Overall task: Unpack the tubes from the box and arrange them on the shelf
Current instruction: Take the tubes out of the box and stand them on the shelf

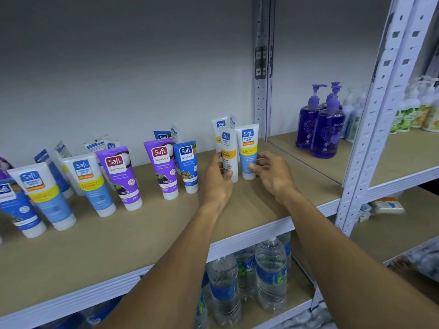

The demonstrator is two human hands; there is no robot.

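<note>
Shelf (142, 233) of Safi tubes (161, 167); hands (217, 180) on two, seemingly Vitamin C.

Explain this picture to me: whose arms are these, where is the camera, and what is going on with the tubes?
There is no machine here. These are a person's two bare arms, filmed by one camera worn on the head, which looks forward and down. The left hand grips a white tube. The right hand pinches the blue tube beside it. Both seem to stand cap-down on the shelf. More tubes stand in rows to the left. Purple pump bottles sit in the next bay, and water bottles stand on the level below.
</note>
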